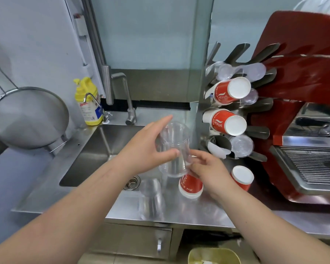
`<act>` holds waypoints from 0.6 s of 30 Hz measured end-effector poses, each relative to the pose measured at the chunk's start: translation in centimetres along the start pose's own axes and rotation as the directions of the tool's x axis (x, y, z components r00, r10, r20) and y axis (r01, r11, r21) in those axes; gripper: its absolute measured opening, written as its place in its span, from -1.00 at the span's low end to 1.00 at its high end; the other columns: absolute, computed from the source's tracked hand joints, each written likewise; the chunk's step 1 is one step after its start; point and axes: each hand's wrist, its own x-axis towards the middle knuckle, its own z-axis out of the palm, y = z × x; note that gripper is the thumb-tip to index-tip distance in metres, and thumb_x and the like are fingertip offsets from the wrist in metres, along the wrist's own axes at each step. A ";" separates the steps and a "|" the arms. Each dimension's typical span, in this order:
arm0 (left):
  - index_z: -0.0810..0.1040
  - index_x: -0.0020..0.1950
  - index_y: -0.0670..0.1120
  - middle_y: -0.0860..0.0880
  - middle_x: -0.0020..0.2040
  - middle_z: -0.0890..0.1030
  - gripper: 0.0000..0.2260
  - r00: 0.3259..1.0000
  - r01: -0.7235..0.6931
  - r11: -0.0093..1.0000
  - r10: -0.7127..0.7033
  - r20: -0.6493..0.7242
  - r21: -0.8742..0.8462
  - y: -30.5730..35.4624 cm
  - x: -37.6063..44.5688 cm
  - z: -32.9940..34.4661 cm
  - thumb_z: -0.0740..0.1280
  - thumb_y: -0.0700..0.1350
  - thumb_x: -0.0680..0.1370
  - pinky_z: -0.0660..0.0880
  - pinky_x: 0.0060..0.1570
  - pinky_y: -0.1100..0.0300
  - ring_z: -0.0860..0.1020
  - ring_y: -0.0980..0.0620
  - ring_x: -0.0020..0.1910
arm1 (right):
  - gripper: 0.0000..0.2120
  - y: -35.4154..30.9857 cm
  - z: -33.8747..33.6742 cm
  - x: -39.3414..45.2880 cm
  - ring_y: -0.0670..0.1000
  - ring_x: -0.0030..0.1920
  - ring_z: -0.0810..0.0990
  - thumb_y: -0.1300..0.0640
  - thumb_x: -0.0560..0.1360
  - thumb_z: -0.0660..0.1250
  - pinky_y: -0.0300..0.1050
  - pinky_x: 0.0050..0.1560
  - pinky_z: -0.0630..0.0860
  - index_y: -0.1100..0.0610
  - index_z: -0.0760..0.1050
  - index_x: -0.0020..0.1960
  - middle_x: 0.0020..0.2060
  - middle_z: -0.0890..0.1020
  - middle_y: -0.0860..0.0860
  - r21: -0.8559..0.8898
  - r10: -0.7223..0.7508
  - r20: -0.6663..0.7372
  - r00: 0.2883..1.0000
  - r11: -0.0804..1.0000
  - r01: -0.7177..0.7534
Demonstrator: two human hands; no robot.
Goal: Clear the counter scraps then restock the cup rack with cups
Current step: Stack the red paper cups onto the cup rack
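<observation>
fingers of the right hand pinch the lower end of a clear cup stack, while the left hand grips its side with thumb and curled fingers, holding it above the counter beside the sink. another clear stack lies near the counter's front edge, two red cups sit upside down further right, and the rack stands at the back right.

Head-worn view, down over counter
</observation>
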 end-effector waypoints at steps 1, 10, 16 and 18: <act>0.11 0.55 0.20 0.18 0.39 0.34 -0.20 1.000 0.013 1.000 -0.013 -0.005 -0.001 -0.2 -0.4 -0.1 0.46 0.13 0.41 0.38 0.25 0.23 0.36 0.22 0.27 | -0.60 0.2 0.4 0.1 0.04 -0.10 0.64 0.48 0.49 0.22 0.05 0.13 0.55 0.11 0.59 0.16 -0.08 0.73 0.05 0.022 0.011 0.017 1.000 1.000 -0.011; 0.18 0.53 0.20 0.18 0.46 0.34 -0.24 0.986 0.142 0.986 -0.148 -0.074 -0.081 -3.6 -3.9 -0.7 0.47 0.12 0.40 0.46 0.25 0.15 0.42 0.16 0.33 | -0.67 3.0 3.4 1.0 0.09 -0.08 0.62 0.42 0.50 0.30 -0.19 -0.10 0.57 0.28 0.49 0.25 0.06 0.67 0.23 0.059 0.140 0.114 0.984 0.987 -0.148; 0.18 0.52 0.22 0.23 0.42 0.33 -0.25 0.977 0.207 0.973 -0.210 -0.022 -0.098 -5.5 -6.1 0.8 0.48 0.09 0.42 0.38 0.08 0.44 0.41 0.27 0.22 | -0.63 5.7 4.2 0.9 0.06 -0.09 0.64 0.43 0.46 0.31 -0.27 -0.21 0.56 0.28 0.50 0.26 0.07 0.63 0.28 -0.067 0.211 0.123 0.970 0.977 -0.204; 0.19 0.52 0.21 0.22 0.40 0.35 -0.25 0.975 0.214 0.971 -0.219 -0.029 -0.108 -6.1 -6.4 1.2 0.49 0.08 0.41 0.38 0.06 0.45 0.39 0.26 0.25 | -0.61 6.6 4.3 1.2 0.11 0.01 0.66 0.41 0.45 0.31 -0.21 -0.11 0.58 0.25 0.51 0.26 0.10 0.62 0.26 -0.095 0.229 0.112 0.967 0.971 -0.219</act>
